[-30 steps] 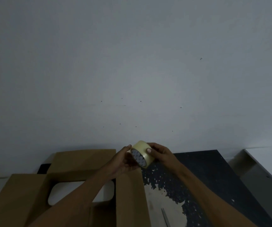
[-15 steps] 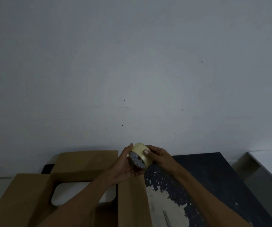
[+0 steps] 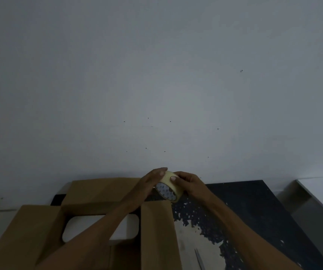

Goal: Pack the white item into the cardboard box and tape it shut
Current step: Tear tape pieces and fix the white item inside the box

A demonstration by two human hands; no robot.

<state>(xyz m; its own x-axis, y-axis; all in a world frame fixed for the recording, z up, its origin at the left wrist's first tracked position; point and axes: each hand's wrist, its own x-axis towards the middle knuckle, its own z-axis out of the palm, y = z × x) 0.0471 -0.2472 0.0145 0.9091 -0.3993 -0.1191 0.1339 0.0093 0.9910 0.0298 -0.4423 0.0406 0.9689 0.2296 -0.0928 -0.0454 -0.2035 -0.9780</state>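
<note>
Box (image 3: 156,230) matt brown cardboard; white item (image 3: 75,228) smooth, plastic-like; tape roll (image 3: 173,183) glossy, pale yellow; bench (image 3: 254,211) dark coating flaked, rough; wall (image 3: 156,75) matt, painted.

**Legible markings — none found**

The one printed surface on view is the inner core of the tape roll (image 3: 168,190), held between the left hand (image 3: 150,187) and the right hand (image 3: 190,184). The core shows a repeated dark pattern on a pale ground — the marks are too small and blurred to read as letters, numbers or a brand. The box (image 3: 156,230) presents plain brown flaps with no print, label or sign on the faces that show. The white item (image 3: 75,228) inside it is unmarked on its visible surface. The wall (image 3: 156,75) bears only scattered dark specks, not characters.
</note>
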